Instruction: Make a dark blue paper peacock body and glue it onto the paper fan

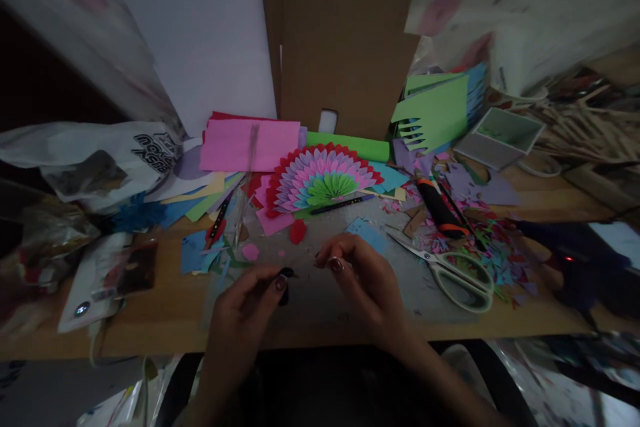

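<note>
Low over the work mat (310, 307), my left hand (245, 310) pinches a small dark object (285, 297), too dim to name. Just to its right, my right hand (367, 280) has thumb and fingers drawn together; whatever may be between them is hidden. A gap separates the two hands. Beyond them lies a layered paper fan (325, 180), with rings of red, purple, pink, blue and green petals. A dark pen (343, 204) rests along its lower edge. A red paper scrap (298, 231) and a pink one (251, 252) lie near my fingers.
White-handled scissors (463, 280) lie right of my right hand, near a black-and-orange tool (440, 207) and heaped paper clippings (505, 247). A dark glue gun (575, 260) with a red light sits far right. Cardboard (345, 47) stands behind; a white power bank (95, 287) is left.
</note>
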A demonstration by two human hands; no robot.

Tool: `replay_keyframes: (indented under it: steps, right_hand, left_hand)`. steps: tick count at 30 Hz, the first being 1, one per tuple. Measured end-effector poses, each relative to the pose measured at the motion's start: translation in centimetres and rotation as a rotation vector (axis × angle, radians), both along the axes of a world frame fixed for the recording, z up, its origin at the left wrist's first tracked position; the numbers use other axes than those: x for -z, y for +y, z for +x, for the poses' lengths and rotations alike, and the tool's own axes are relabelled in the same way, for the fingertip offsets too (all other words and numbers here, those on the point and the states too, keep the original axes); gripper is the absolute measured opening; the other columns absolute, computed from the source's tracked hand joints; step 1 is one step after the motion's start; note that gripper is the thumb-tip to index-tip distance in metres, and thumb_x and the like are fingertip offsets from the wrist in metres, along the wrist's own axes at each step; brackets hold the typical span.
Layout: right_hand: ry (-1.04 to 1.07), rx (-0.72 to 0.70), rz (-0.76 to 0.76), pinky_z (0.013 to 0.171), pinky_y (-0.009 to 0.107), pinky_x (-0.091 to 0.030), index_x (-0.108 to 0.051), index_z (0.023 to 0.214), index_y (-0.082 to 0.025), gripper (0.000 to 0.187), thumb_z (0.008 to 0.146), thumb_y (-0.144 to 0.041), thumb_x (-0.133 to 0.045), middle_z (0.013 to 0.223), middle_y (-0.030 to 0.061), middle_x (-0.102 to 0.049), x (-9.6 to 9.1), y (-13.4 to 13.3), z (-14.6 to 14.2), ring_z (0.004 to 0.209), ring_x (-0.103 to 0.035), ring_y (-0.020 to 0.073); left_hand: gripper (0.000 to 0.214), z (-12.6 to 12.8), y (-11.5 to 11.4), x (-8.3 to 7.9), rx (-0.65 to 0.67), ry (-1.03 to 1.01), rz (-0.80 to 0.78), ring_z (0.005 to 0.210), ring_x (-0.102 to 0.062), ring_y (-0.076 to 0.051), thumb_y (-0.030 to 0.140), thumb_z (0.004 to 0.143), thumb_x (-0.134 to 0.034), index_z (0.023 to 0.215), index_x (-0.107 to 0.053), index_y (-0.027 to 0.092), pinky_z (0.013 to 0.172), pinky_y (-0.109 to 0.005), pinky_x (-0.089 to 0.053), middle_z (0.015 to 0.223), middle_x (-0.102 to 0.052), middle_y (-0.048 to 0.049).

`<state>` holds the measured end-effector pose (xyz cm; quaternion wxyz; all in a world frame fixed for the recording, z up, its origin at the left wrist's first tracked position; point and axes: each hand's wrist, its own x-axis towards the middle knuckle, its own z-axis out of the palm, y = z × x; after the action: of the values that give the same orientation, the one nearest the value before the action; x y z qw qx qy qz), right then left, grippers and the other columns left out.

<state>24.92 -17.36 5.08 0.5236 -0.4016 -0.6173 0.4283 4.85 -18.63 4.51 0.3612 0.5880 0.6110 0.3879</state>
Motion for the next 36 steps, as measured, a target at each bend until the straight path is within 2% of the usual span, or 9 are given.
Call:
replay_keyframes:
  steps: [3,7,12,17,24,30,36]
  right_hand:
    - [0.119,-0.050,-0.041,0.082,0.034,-0.051,-0.053,0.097,-0.026,0.014,0.108,-0.032,-0.045,0.099,0.0041,-0.066,-1.1,-0.5,-0.6,0.092,-0.065,0.0191]
    - [0.100,-0.092,-0.062,0.076,0.034,-0.052,-0.051,0.099,-0.026,0.013,0.108,-0.033,-0.045,0.101,0.0055,-0.069,-1.6,-1.4,-0.7,0.085,-0.065,0.0179]
    - [0.122,-0.082,-0.035,0.077,0.033,-0.052,-0.051,0.099,-0.026,0.012,0.108,-0.030,-0.044,0.101,0.0048,-0.071,-1.6,-2.0,-0.6,0.087,-0.066,0.0172]
    - [0.092,-0.053,-0.012,0.073,0.034,-0.052,-0.052,0.098,-0.026,0.014,0.108,-0.033,-0.045,0.094,0.0046,-0.069,-2.0,-1.9,-0.8,0.083,-0.066,0.0183]
    - [0.023,-0.041,0.023,0.076,0.033,-0.052,-0.052,0.099,-0.027,0.011,0.107,-0.028,-0.045,0.094,0.0020,-0.068,-2.2,-1.9,-0.9,0.085,-0.066,0.0171]
    - [-0.061,-0.008,0.086,0.075,0.030,-0.050,-0.052,0.099,-0.026,0.011,0.102,-0.016,-0.048,0.094,0.0016,-0.070,-2.2,-1.7,-0.9,0.083,-0.067,0.0162]
    - [-0.082,0.022,0.110,0.072,0.028,-0.050,-0.051,0.101,-0.027,0.012,0.103,-0.017,-0.048,0.094,0.0002,-0.070,-1.7,-1.8,-1.2,0.079,-0.066,0.0141]
  left_hand:
    - [0.012,1.6,-0.9,-1.5,0.053,-0.199,-0.008,0.070,-0.073,-0.015,0.032,0.090,-0.067,0.086,-0.075,0.024,0.064,-0.022,-0.059,0.078,-0.078,-0.0003]
    - [0.011,3.1,-1.7,-2.3,0.076,-0.344,0.031,0.074,-0.072,-0.012,0.022,0.089,-0.069,0.088,-0.076,0.030,0.065,-0.016,-0.057,0.085,-0.078,0.0035]
    - [0.022,3.2,-1.8,-2.2,0.111,-0.348,0.086,0.074,-0.072,-0.011,0.013,0.088,-0.067,0.088,-0.077,0.033,0.067,-0.016,-0.058,0.083,-0.078,0.0060]
    - [0.025,3.1,-1.8,-2.3,0.121,-0.396,0.072,0.081,-0.074,-0.014,0.011,0.087,-0.067,0.088,-0.078,0.034,0.074,-0.020,-0.060,0.087,-0.079,0.0054]
    - [0.028,3.2,-1.6,-2.0,0.126,-0.422,0.069,0.081,-0.074,-0.011,0.009,0.086,-0.068,0.088,-0.078,0.035,0.073,-0.014,-0.058,0.087,-0.079,0.0073]
    - [0.022,3.2,-1.9,-2.1,0.078,-0.449,0.043,0.068,-0.069,-0.008,0.013,0.087,-0.069,0.085,-0.077,0.033,0.064,-0.012,-0.055,0.078,-0.075,0.0072]
    - [0.018,3.3,-1.9,-2.3,0.087,-0.416,0.039,0.062,-0.066,-0.007,0.014,0.089,-0.068,0.084,-0.076,0.030,0.058,-0.009,-0.051,0.073,-0.074,0.0071]
